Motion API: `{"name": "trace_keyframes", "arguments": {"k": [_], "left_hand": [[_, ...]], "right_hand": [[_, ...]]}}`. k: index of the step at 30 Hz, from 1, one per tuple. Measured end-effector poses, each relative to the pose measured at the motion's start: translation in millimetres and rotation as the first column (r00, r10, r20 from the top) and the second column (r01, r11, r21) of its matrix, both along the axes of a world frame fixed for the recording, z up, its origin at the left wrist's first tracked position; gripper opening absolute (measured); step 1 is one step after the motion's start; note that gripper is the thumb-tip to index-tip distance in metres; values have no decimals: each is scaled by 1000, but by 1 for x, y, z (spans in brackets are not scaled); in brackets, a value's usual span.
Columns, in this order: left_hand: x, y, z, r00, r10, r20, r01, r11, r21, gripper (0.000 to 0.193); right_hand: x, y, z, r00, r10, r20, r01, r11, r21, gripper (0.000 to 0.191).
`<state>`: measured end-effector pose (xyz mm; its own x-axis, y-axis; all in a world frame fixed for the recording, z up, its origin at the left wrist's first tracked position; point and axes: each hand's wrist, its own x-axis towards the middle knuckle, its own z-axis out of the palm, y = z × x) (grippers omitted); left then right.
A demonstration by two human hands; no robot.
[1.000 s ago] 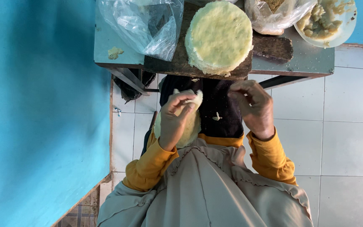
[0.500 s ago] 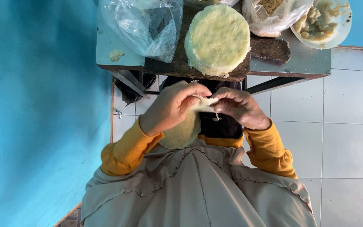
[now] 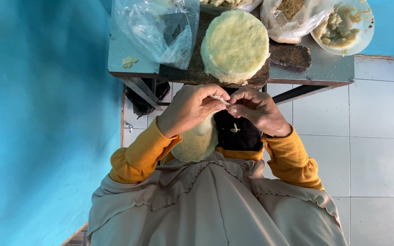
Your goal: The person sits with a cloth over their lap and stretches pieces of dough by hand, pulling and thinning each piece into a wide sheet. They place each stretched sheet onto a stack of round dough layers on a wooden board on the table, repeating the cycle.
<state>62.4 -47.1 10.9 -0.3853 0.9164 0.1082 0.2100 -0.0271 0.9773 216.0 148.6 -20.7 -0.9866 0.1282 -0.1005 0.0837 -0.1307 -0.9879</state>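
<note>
We see both hands raised together just below the near edge of the small metal table [image 3: 324, 68], which we take as our landmark. The left hand [image 3: 190, 109] is closed, its fingers curled and pinching the top edge of a thin, pale yellow dough sheet [image 3: 197, 141]. The right hand [image 3: 256, 109] is closed too, its fingertips [image 3: 233, 109] pinching the same edge where the two hands meet. The sheet hangs down from that pinch, away from the table, over the person's lap, partly hidden behind the left hand and draped against a dark garment. Both wrists come out of mustard-yellow sleeves [image 3: 292, 159], and a beige head covering [image 3: 215, 209] fills the frame on the side farthest from the table.

On the table, right above the hands, a round stack of pale dough discs [image 3: 235, 43] sits on a dark wooden board [image 3: 288, 57] that reaches the table's near edge. To the left of the stack, a crumpled clear plastic bag [image 3: 160, 27] lies on the tabletop, and a small scrap of dough [image 3: 128, 61] rests near the table's left corner. To the right of the stack, at the far side, a second plastic bag [image 3: 292, 18] holds something brownish, and beside it a white bowl [image 3: 363, 36] holds lumpy pale filling. Left of the table stands a blue wall [image 3: 42, 123]; beneath and to its right lies a white tiled floor [image 3: 370, 150].
</note>
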Motion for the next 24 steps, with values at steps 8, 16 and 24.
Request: {"name": "trace_keyframes", "arguments": {"k": [8,16,24], "left_hand": [[-10,6,-8,975,14,-224,-35,995,-90,10],[-23,-4,-8,997,79,12,-80,990,118,9],[2,13,-7,954,-227,196,186,960,210,8]], "right_hand": [[31,35,7,999,-50,5,44,912,408,4],[56,45,6,964,-247,-99,157,228,961,19],[23,-2,9,941,71,-331,116,851,512,54]]}}
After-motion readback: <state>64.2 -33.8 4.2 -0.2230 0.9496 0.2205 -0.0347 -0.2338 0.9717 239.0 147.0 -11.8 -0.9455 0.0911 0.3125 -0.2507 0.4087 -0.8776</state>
